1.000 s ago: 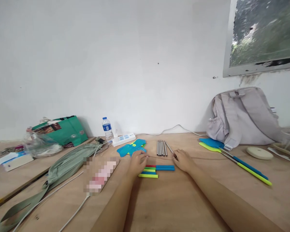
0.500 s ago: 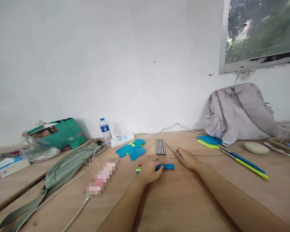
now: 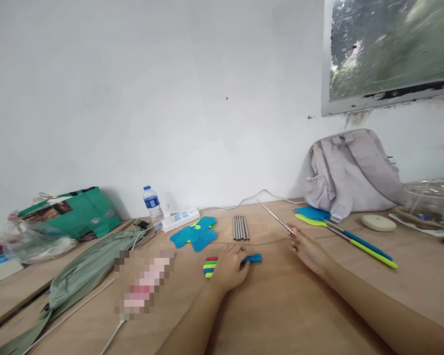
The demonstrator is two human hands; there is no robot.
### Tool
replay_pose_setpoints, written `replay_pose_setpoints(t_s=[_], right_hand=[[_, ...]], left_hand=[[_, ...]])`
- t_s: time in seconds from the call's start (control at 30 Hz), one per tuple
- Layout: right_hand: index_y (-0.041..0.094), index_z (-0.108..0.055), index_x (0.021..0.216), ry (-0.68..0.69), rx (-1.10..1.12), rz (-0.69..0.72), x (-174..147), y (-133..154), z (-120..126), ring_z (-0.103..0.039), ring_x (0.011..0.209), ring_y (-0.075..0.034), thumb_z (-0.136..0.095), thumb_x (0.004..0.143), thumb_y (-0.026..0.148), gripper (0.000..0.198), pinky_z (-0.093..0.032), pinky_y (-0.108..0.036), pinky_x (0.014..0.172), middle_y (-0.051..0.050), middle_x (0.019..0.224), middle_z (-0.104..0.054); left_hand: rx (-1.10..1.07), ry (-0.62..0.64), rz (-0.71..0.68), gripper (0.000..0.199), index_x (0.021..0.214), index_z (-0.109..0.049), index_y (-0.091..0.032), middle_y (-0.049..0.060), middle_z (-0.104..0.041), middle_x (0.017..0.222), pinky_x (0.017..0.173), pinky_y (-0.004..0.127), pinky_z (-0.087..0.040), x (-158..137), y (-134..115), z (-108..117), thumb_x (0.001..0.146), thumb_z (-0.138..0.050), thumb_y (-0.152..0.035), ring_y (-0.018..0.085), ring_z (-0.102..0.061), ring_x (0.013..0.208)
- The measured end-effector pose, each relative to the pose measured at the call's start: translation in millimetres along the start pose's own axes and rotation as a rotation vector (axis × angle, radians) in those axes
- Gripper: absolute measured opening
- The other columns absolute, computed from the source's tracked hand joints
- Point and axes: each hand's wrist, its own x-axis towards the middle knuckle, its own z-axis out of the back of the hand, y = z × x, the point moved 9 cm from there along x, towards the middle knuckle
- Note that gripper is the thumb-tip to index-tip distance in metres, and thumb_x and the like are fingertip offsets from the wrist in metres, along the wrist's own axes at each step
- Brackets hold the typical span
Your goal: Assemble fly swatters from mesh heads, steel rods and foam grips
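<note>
While the left hand partly covers coloured tubes, the right hand holds a metal rod
In a narrow grip, the rod slants forward, right of grey tubes on the tabletop; whether the left grip holds anything cannot be told

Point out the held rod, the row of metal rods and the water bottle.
Held rod point(image 3: 278, 219): head view, middle of its shaft.
Row of metal rods point(image 3: 241, 228): head view, middle of the row.
Water bottle point(image 3: 153, 202): head view, its label.
</note>
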Motion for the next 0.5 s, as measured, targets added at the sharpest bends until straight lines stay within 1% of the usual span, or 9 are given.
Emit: replay_pose_setpoints(t_s=[0.07,0.1,0.17,0.27,0.37,0.43,0.5], right_hand=[[0.028,-0.055,0.099,0.007,0.236,-0.049,-11.8,3.2,-8.4,-0.045,0.057,-0.009,-0.06,0.068,0.043,0.035,-0.037,-0.023,0.048,0.001,0.083,-0.055],[0.028,-0.056,0.098,0.028,0.284,-0.056,-16.8,6.6,-14.8,-0.044,0.056,-0.009,-0.062,0.067,0.041,0.034,-0.037,-0.023,0.048,0.0,0.083,-0.056],[0.026,-0.058,0.094,0.077,0.294,-0.055,-24.2,13.2,-27.2,-0.043,0.055,-0.009,-0.065,0.065,0.037,0.032,-0.036,-0.023,0.047,0.0,0.081,-0.056],[0.022,-0.061,0.081,0.079,0.174,-0.037,-29.4,16.8,-35.6,-0.042,0.053,-0.009,-0.067,0.062,0.035,0.024,-0.034,-0.024,0.048,0.001,0.075,-0.058],[0.019,-0.06,0.069,0.069,-0.085,-0.001,-30.6,14.1,-36.3,-0.046,0.057,-0.011,-0.067,0.06,0.032,0.018,-0.034,-0.024,0.052,0.001,0.066,-0.058],[0.019,-0.06,0.065,0.104,-0.268,0.006,-30.8,9.2,-38.5,-0.048,0.058,-0.012,-0.066,0.059,0.028,0.013,-0.035,-0.025,0.054,0.002,0.06,-0.057],[0.018,-0.06,0.062,0.166,-0.322,-0.028,-31.2,1.7,-42.8,-0.048,0.056,-0.012,-0.064,0.059,0.025,0.009,-0.037,-0.026,0.056,0.003,0.057,-0.055]], left_hand=[[0.008,0.005,0.022,0.03,0.102,-0.059,-0.027,0.004,-0.057,0.098,0.083,0.035,-0.038,-0.3,2.6,-1.3,0.076,-0.046,-0.019,0.02,-0.049,0.094],[0.007,0.013,0.028,0.031,0.102,-0.059,-0.027,0.004,-0.057,0.098,0.083,0.034,-0.038,-0.4,3.8,-2.6,0.076,-0.046,-0.018,0.02,-0.049,0.094],[0.002,0.031,0.036,0.032,0.102,-0.06,-0.026,0.004,-0.057,0.097,0.083,0.034,-0.039,-0.6,6.1,-5.4,0.074,-0.047,-0.017,0.02,-0.05,0.093],[-0.012,0.05,0.048,0.03,0.098,-0.061,-0.024,0.004,-0.058,0.095,0.081,0.033,-0.04,-1.0,9.7,-8.8,0.073,-0.047,-0.016,0.02,-0.051,0.091],[-0.037,0.046,0.051,0.029,0.097,-0.061,-0.024,0.005,-0.058,0.095,0.081,0.032,-0.041,-1.6,11.1,-9.4,0.074,-0.045,-0.017,0.02,-0.052,0.092],[-0.053,0.046,0.042,0.029,0.097,-0.061,-0.024,0.004,-0.058,0.096,0.082,0.032,-0.04,-1.8,10.0,-9.0,0.074,-0.045,-0.016,0.019,-0.052,0.093],[-0.066,0.057,0.036,0.029,0.097,-0.06,-0.023,0.004,-0.058,0.097,0.082,0.031,-0.04,-1.8,8.4,-9.3,0.074,-0.044,-0.016,0.019,-0.052,0.093]])
